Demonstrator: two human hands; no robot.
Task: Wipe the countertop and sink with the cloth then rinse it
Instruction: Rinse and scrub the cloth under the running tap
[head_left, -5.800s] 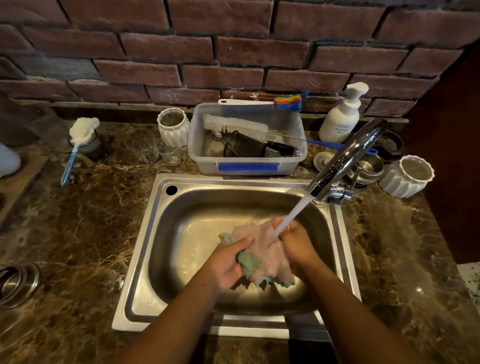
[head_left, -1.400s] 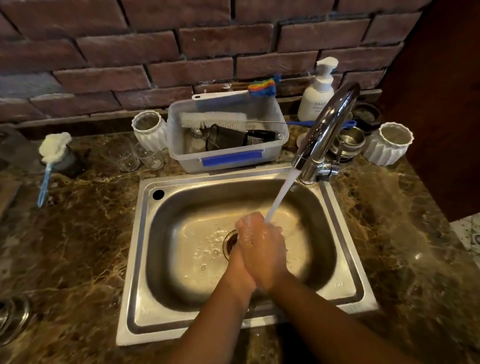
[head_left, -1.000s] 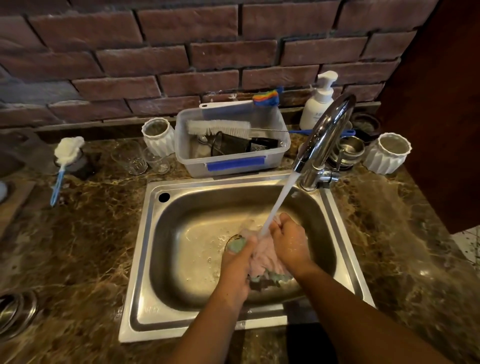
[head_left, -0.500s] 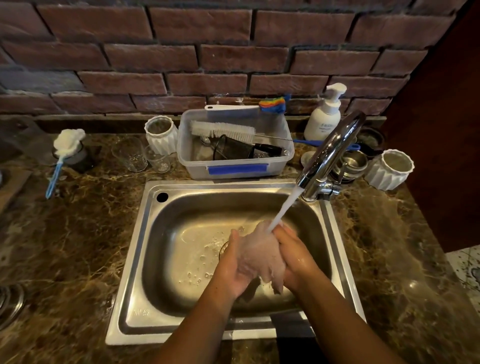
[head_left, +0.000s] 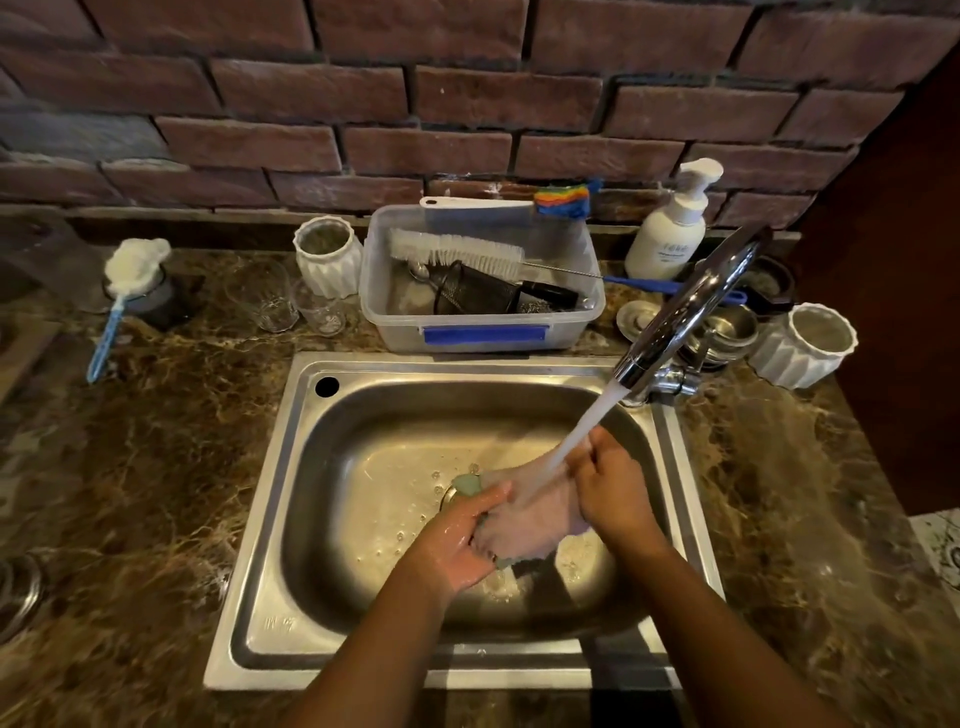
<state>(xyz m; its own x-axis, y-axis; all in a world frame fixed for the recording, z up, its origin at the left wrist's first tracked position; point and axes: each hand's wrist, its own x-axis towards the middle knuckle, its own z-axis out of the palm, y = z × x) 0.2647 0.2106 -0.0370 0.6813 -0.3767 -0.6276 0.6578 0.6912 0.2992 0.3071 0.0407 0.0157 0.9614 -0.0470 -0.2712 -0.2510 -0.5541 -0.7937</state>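
Stainless steel sink (head_left: 270, 519) set in a brown marble table (head_left: 156, 467). Over the basin, both hands hold a wet pink and green cloth (head_left: 530, 519) under water running from the tap (head_left: 691, 306). The left hand (head_left: 457, 540) has its fingers curled round the cloth's left side. The right hand (head_left: 613, 493) grips the right side, fingers clenched on it. A clear plastic tub (head_left: 483, 332) of brushes sits behind the sink.

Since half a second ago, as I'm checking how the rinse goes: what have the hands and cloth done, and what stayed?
The left hand and right hand have drawn apart, opening out the bunched cloth between them, so its green edge shows beside the left hand. Both keep gripping it under the water stream. The tap keeps running, and the sink is unchanged.
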